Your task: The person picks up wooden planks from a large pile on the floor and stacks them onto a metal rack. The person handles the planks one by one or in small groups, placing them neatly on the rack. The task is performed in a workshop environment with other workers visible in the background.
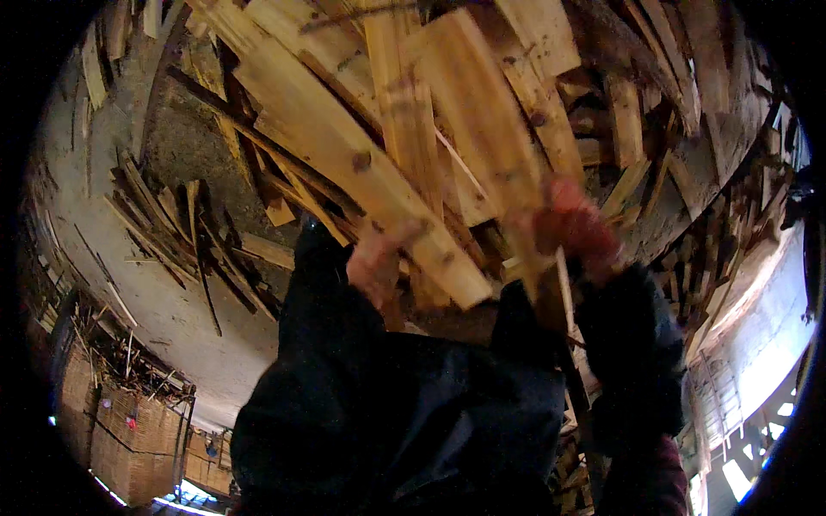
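Observation:
A long pale wooden board (331,142) with dark knots slants from the upper left toward my lap. My left hand (379,258) is closed on its left edge near the lower end, with the fingers somewhat blurred. On the right, a second wide plank (473,103) runs down toward me. My right hand (587,230), smeared by motion, is closed around this plank's lower edge; part of the grip is hidden. Below the right hand a thin pale stick (564,288) stands out. Between the two boards lies another upright plank (400,120).
A heap of split wood (624,116) spreads ahead and to the right. Thin dark strips (159,228) lie on the floor (185,322) to the left. At the lower left stands a woven basket (133,439) filled with sticks. More wood pieces lean along the right wall.

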`<state>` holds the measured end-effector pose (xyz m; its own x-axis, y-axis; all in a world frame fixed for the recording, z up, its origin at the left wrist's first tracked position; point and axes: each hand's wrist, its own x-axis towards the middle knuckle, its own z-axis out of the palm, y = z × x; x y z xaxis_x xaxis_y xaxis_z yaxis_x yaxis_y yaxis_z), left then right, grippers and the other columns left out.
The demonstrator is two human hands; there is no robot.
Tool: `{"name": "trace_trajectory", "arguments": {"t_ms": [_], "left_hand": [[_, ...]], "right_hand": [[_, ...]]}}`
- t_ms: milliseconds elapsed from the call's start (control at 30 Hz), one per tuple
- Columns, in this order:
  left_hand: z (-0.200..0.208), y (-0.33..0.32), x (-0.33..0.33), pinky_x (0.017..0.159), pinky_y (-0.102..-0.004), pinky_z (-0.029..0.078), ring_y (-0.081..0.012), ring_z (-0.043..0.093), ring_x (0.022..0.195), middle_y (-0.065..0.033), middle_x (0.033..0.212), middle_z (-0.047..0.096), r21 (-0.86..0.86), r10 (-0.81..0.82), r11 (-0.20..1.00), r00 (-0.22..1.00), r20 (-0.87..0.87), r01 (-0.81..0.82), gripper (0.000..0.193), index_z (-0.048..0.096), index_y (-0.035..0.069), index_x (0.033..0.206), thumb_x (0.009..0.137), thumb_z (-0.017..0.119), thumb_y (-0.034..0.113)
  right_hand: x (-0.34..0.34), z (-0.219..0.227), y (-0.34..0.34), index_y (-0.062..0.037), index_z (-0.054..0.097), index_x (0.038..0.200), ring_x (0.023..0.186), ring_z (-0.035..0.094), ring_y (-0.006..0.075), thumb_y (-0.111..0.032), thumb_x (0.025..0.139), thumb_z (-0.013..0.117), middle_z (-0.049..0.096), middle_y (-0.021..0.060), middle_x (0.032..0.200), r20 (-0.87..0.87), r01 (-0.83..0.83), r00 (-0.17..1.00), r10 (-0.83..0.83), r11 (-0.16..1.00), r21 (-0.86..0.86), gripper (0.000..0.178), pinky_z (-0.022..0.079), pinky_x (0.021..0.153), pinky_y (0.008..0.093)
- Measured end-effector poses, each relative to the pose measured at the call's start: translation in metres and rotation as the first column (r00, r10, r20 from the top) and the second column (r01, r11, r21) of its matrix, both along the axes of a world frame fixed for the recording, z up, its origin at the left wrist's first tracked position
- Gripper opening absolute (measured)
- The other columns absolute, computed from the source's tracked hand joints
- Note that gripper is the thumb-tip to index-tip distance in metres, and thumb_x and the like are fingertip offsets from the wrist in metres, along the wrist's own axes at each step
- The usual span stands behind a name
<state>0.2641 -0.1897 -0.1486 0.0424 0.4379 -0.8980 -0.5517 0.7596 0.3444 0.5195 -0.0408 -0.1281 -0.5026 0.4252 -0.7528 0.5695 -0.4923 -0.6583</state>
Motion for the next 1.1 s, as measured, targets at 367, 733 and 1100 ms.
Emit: {"name": "trace_trajectory", "arguments": {"t_ms": [367, 733, 1100], "left_hand": [[0.043, 0.012, -0.065, 0.089, -0.0349, 0.046, -0.0235, 0.057, 0.102, -0.0092, 0.114, 0.058, -0.023, 0.302, 0.952, 0.950, -0.074, -0.305, 0.047, 0.050, 0.003, 0.122, 0.082, 0.064, 0.023], [-0.031, 0.115, -0.132, 0.092, -0.0341, 0.041, -0.0213, 0.051, 0.109, -0.0081, 0.124, 0.053, 0.086, 0.199, 0.980, 0.924, -0.326, -0.180, 0.059, 0.045, 0.003, 0.129, 0.086, 0.062, 0.040], [-0.044, 0.098, -0.170, 0.095, -0.0308, 0.039, -0.0196, 0.050, 0.109, -0.0046, 0.121, 0.054, -0.035, 0.269, 0.961, 0.959, -0.087, -0.273, 0.046, 0.051, 0.012, 0.127, 0.087, 0.064, 0.030]], "right_hand": [[-0.163, 0.023, 0.026, 0.0001, 0.043, 0.132, 0.113, 0.054, 0.0291, -0.044, 0.071, 0.073, 0.054, 0.0200, 0.125, 0.086, 0.040, 0.994, -0.073, 0.939, 0.341, 0.081, 0.043, 0.096, 0.0375], [-0.187, -0.092, 0.119, 0.0007, 0.038, 0.135, 0.116, 0.053, 0.0324, -0.057, 0.068, 0.073, 0.055, 0.0204, 0.125, 0.571, -0.343, 0.809, 0.141, 0.902, 0.262, 0.096, 0.042, 0.097, 0.0377], [-0.246, -0.048, 0.013, -0.0009, 0.046, 0.127, 0.102, 0.060, 0.0331, -0.057, 0.060, 0.075, 0.061, 0.0204, 0.112, 0.492, -0.172, 0.866, -0.091, 0.869, 0.463, 0.092, 0.049, 0.087, 0.0377]]}}
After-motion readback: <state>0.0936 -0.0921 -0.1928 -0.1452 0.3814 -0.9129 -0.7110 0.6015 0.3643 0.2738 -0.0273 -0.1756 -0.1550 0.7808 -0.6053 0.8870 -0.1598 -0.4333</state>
